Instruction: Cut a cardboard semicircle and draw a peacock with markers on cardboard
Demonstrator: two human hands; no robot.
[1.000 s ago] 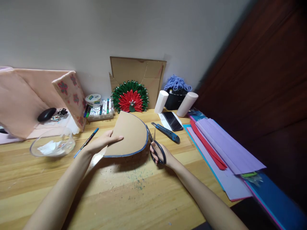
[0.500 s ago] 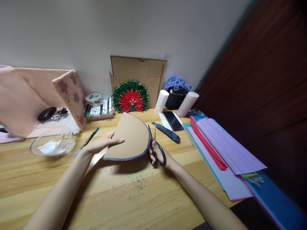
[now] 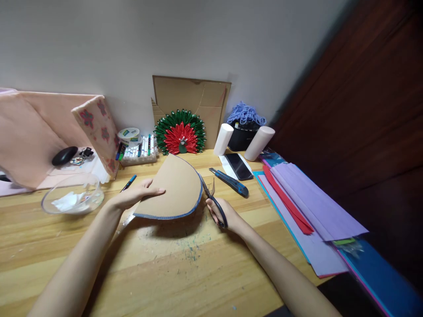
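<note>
Over table (image 3: 211, 281) | left hand (image 3: 136, 196) pinching curved cardboard (image 3: 178, 189) | right hand (image 3: 229, 215) gripping scissors (image 3: 209, 194) | label (image 3: 128, 132) above markers (image 3: 142, 148) unreadable

Two slender, bare forearms (image 3: 81, 255) with narrow wrists (image 3: 115, 206) and bare hands (image 3: 132, 197)

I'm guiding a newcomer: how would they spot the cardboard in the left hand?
On the wooden table, find the left hand. It grips the cardboard, a flat piece with one rounded end. Unlike the sheet standing behind the red-and-green ornament, its rounded edge is blue.
</note>
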